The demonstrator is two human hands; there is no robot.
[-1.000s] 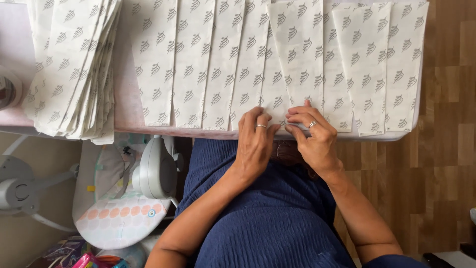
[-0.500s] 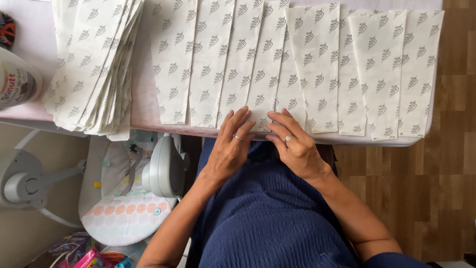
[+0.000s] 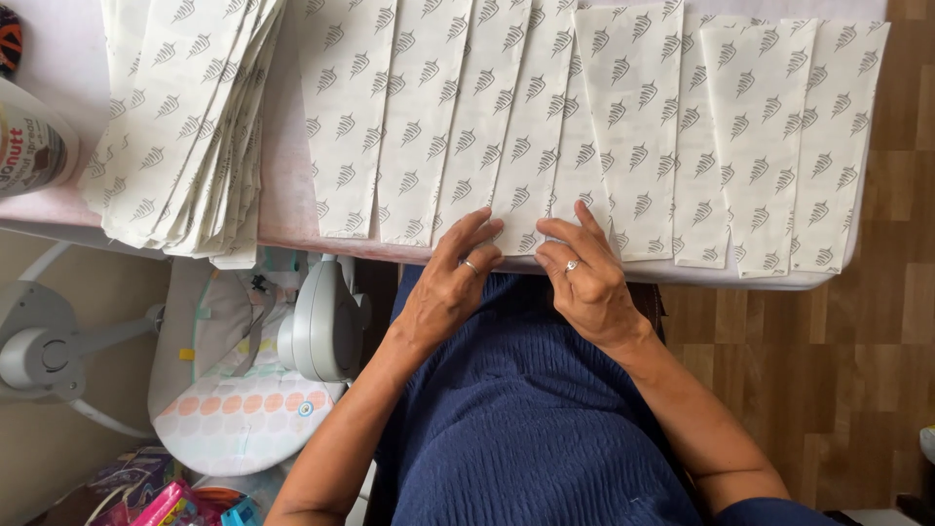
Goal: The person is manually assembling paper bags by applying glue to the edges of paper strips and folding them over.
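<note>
**Hands flat on the sheets at the table edge**

Both hands have slid a little left along the table edge since the earlier frame, and the fingers that were bunched together a second ago now lie spread out. The left hand [image 3: 456,282] rests open, fingers flat on the bottom end of a printed sheet [image 3: 531,127], gripping nothing. The right hand [image 3: 584,278] lies just beside it, also open, fingertips pressing the same sheet and its neighbour; each hand wears a ring. The sheets, white with a grey leaf pattern, lie in an overlapping row across the table [image 3: 292,195], their lower ends at the near edge. A stack [image 3: 180,127] of the same sheets sits fanned at the left, well apart from the hands. A jar [image 3: 29,146] stands at the far left edge. Below the table, a baby bouncer [image 3: 243,390] sits on the floor.
</note>
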